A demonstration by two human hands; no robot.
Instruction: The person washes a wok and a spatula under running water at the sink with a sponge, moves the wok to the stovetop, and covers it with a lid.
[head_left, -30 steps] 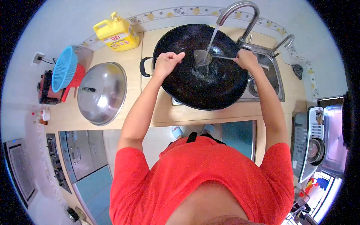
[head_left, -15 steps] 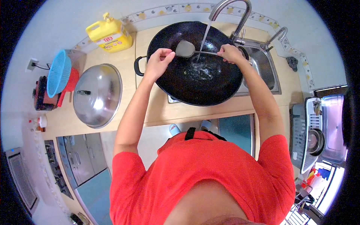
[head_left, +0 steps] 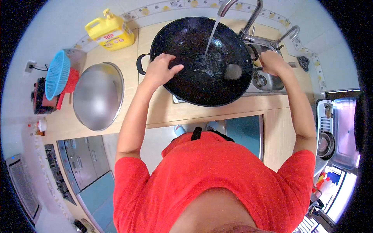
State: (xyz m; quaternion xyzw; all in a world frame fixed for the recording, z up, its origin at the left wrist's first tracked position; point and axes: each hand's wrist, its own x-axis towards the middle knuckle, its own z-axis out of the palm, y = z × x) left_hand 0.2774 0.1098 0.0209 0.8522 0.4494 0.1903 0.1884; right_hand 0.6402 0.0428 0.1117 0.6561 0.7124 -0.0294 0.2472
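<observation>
A large black wok (head_left: 186, 89) rests over the counter and the edge of the sink, with water running into it from the faucet. My right hand (head_left: 273, 63) is closed round the handle of a spatula beyond the wok's right rim. The blade of the spatula (head_left: 233, 72) lies inside the wok on the right, tilted toward the bowl. Over the wok's left rim is my left hand (head_left: 160, 70), thumb and fingers apart and nothing between them. Whether its palm touches the rim I cannot tell.
A domed metal lid (head_left: 98, 97) lies on the counter at left, near a blue basket (head_left: 58, 75) and a red container (head_left: 71, 81). A yellow jug (head_left: 110, 35) stands behind. The faucet (head_left: 256, 17) arches over the wok; the metal sink (head_left: 272, 83) is to the right.
My right hand has moved right with the spatula, whose blade went from the wok's upper middle to its right side. My left hand has spread its fingers and come away from the blade.
</observation>
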